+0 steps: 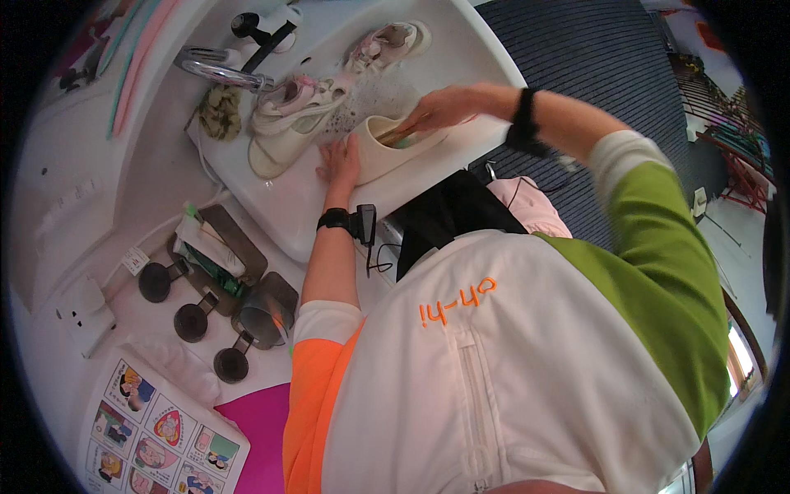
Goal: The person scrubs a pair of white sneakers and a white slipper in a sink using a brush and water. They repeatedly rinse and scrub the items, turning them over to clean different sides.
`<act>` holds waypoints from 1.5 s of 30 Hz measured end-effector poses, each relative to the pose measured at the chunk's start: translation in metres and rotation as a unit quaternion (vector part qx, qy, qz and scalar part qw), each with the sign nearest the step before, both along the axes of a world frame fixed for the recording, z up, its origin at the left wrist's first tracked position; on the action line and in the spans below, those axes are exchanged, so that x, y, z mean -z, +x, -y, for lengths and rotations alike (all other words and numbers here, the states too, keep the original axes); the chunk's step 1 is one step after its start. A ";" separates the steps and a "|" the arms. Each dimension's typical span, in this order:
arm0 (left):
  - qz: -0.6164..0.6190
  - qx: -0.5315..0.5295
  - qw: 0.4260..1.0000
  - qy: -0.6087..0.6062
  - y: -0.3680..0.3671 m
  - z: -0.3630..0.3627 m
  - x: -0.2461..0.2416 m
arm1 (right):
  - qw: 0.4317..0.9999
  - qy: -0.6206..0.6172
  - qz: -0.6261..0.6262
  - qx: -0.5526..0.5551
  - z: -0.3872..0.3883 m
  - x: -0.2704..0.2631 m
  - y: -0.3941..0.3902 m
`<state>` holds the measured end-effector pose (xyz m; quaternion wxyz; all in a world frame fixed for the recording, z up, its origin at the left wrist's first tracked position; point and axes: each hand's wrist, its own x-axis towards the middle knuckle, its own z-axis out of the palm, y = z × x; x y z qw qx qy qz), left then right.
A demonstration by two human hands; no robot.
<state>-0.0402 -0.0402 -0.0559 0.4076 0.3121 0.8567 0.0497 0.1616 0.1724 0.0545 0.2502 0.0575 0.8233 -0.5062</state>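
A white slip-on shoe [382, 162] lies at the near rim of the white washbasin [234, 179]. My left hand [339, 163] holds its left end, the thumb against the shoe's side. Above the shoe's opening, my right hand [447, 108], slightly blurred, grips a brush [404, 131] with a wooden-looking handle. The brush's head is inside the shoe, mostly hidden. To the left sits another white slip-on shoe [271, 157], with a small white-and-pink sneaker [296, 99] close against it. A second small sneaker [386, 49] rests at the basin's far side. Soapy water [382, 92] lies between them.
A chrome faucet [228, 74] arches over the basin's left part, near a crumpled greenish cloth or sponge [220, 111]. On the left wall are a holder with tubes [213, 247], dark round cups [191, 322] and an illustrated sheet [166, 432]. Pink fabric [531, 204] hangs below the basin.
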 end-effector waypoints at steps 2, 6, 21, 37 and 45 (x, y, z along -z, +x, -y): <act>0.006 -0.006 1.000 -0.016 -0.002 0.000 0.000 | 0.999 0.047 -0.010 0.002 0.010 0.000 -0.006; -0.004 0.006 1.000 -0.015 -0.003 -0.004 -0.004 | 0.996 0.069 -0.057 0.021 -0.001 0.008 0.013; -0.033 -0.019 0.999 0.012 0.004 -0.009 -0.015 | 0.971 0.227 0.033 0.065 -0.029 -0.009 0.079; -0.101 0.318 0.934 0.126 0.008 -0.066 -0.037 | 0.914 0.251 0.113 0.296 0.005 -0.010 0.100; -0.100 0.381 0.915 -0.083 0.040 -0.087 -0.093 | 0.953 0.174 0.024 0.248 0.071 -0.016 0.069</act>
